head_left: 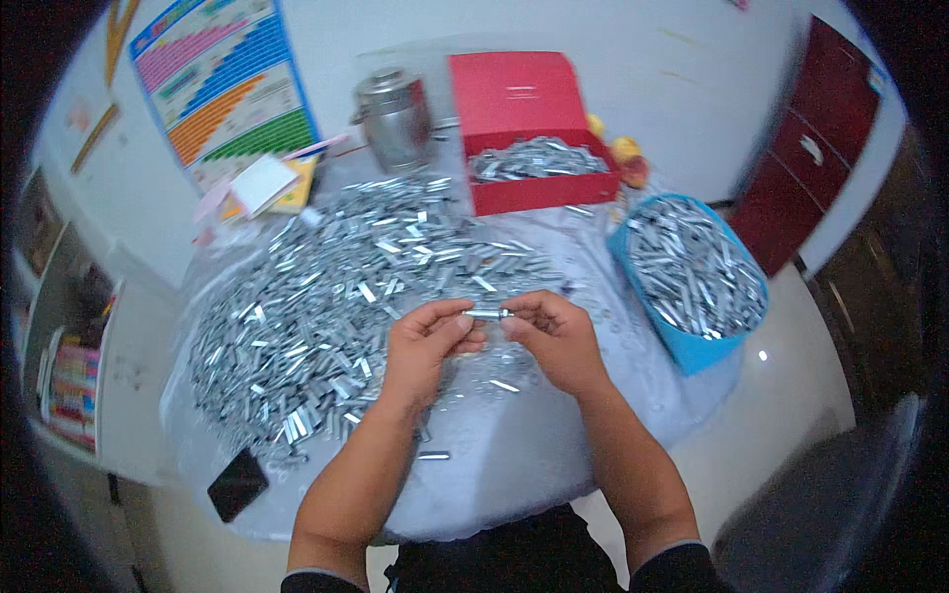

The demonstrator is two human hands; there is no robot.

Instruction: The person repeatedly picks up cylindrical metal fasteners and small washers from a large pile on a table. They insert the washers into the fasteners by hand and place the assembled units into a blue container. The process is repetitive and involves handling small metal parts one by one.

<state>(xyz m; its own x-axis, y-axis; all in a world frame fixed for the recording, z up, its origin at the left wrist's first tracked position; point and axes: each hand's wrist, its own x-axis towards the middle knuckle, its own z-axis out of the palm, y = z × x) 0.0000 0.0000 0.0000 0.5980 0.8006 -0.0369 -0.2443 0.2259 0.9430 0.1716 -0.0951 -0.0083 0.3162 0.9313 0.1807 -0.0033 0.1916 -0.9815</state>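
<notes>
Between the fingertips of both hands a small silvery metal tube lies level, just above the table's middle. My left hand pinches its left end with thumb and fingers. At the right end, my right hand grips it the same way, where a narrower collar or small part shows; its exact shape is too small to make out. Left of and beyond my hands spreads a large heap of loose silvery metal pieces. One single metal piece lies apart near my left forearm.
A red box with its lid raised holds more metal pieces at the back. To the right a blue tub is full of them. A metal canister stands behind the heap. A black phone lies at the covered table's left front edge.
</notes>
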